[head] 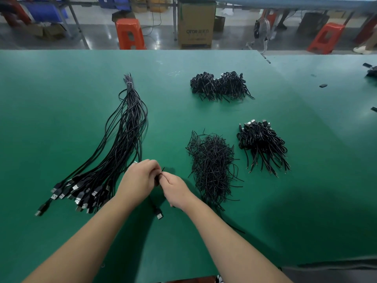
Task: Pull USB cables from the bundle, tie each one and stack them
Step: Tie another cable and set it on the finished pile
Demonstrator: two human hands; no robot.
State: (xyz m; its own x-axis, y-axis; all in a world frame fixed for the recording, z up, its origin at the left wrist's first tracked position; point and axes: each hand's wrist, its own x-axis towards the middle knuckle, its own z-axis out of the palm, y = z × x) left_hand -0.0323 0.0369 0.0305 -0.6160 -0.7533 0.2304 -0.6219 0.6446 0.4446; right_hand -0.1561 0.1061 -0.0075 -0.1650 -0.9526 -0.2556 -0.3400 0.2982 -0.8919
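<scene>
Near the lower middle of the frame, above the green table (61, 99), the left hand (138, 180) and right hand (175, 188) meet, both with their grip closed on a single thin black USB cable (158, 209); its silver-tipped plug hangs below them and its other end trails out past the right wrist. A short black tie strand sticks up between the fingertips, so I judge the tying is under way. The long bundle of black USB cables (126, 135), banded at its far end, fans from the upper left down to a spread of plugs at lower left. A loose heap of thin black wire ties (212, 164) lies just right of the hands, and two stacks of tied cables (263, 144) sit further right and above. The likely slip: the tie springs loose if either pinch relaxes mid-twist, or the dangling plug snags the bundle's plugs nearby.
</scene>
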